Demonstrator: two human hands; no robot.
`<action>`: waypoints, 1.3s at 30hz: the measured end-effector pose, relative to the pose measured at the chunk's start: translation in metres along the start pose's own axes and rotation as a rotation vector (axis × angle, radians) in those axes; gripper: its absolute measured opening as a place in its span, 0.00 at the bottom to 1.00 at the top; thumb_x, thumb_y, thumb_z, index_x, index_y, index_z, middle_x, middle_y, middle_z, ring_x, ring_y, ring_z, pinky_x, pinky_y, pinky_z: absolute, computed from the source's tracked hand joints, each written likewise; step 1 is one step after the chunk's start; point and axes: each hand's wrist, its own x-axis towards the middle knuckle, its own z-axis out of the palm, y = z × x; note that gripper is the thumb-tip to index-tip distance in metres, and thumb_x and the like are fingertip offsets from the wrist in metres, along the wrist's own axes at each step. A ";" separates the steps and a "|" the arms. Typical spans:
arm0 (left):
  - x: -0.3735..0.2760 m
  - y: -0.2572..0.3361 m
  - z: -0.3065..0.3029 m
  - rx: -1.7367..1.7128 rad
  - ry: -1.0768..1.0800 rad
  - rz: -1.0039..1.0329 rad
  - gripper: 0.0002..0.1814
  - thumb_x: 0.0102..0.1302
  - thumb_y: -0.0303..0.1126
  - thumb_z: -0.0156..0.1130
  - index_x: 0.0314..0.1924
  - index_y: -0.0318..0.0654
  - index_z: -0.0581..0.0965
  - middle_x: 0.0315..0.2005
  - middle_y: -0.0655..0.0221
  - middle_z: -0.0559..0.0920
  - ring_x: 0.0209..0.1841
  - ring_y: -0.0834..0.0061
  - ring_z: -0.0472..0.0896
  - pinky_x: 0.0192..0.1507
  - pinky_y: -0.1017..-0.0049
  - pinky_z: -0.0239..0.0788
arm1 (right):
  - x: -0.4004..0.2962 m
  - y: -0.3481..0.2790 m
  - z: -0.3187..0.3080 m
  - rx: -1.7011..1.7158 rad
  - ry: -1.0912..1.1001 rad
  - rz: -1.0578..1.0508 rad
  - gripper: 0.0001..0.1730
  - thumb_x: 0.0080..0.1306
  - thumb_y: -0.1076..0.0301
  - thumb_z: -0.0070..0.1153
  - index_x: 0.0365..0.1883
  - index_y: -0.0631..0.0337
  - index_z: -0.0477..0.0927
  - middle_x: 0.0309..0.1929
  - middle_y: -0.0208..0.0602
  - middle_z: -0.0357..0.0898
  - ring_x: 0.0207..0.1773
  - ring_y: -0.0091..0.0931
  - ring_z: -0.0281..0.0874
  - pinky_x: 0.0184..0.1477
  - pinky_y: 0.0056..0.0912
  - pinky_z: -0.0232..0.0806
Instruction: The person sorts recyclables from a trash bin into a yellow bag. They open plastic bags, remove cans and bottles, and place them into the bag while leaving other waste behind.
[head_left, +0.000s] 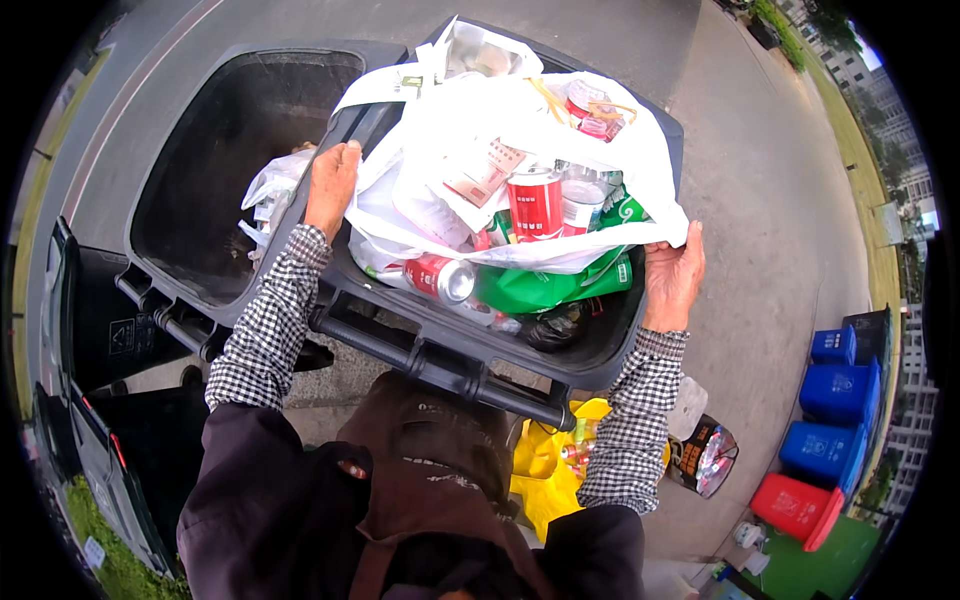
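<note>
A white plastic bag (637, 165) lies spread and open on top of a dark wheeled bin (487, 341) before me. My left hand (332, 187) grips its left edge. At the right, my right hand (673, 281) pinches the corner of the bag between thumb and fingers. Inside are a red drink can (535, 206), clear plastic packaging (585, 184) and a pink printed carton (486, 176). Another red can (439, 278) lies on its side below the bag's front rim. Green plastic packaging (540, 289) and a black bag (556, 326) sit under it in the bin.
A second dark bin (225, 105) stands open at left, with white plastic bags (277, 184) in it. Below the bin's handle is a yellow bag (536, 480) with cans. A black bag (686, 457) of bottles is beside it. Blue bins (836, 394) and a red bin (795, 504) line the right.
</note>
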 end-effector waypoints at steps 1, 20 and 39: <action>-0.010 0.007 -0.005 0.254 -0.223 0.118 0.16 0.78 0.38 0.56 0.38 0.31 0.79 0.26 0.65 0.79 0.31 0.73 0.76 0.36 0.66 0.68 | -0.006 0.003 0.008 -0.084 -0.010 -0.002 0.15 0.82 0.61 0.48 0.50 0.67 0.77 0.46 0.39 0.82 0.45 0.24 0.80 0.42 0.27 0.75; -0.086 0.019 0.057 0.628 -1.225 0.817 0.13 0.66 0.30 0.66 0.47 0.31 0.78 0.41 0.54 0.81 0.44 0.52 0.83 0.46 0.58 0.77 | -0.114 0.018 0.131 -1.236 -0.257 -0.341 0.16 0.70 0.73 0.62 0.54 0.66 0.76 0.48 0.42 0.79 0.47 0.32 0.79 0.50 0.33 0.74; -0.066 -0.006 0.085 0.540 -1.300 0.885 0.43 0.52 0.35 0.78 0.67 0.41 0.68 0.54 0.58 0.78 0.58 0.53 0.77 0.60 0.58 0.72 | -0.151 0.033 0.100 -0.789 0.080 0.126 0.38 0.60 0.64 0.74 0.66 0.66 0.72 0.57 0.41 0.80 0.57 0.31 0.81 0.62 0.34 0.73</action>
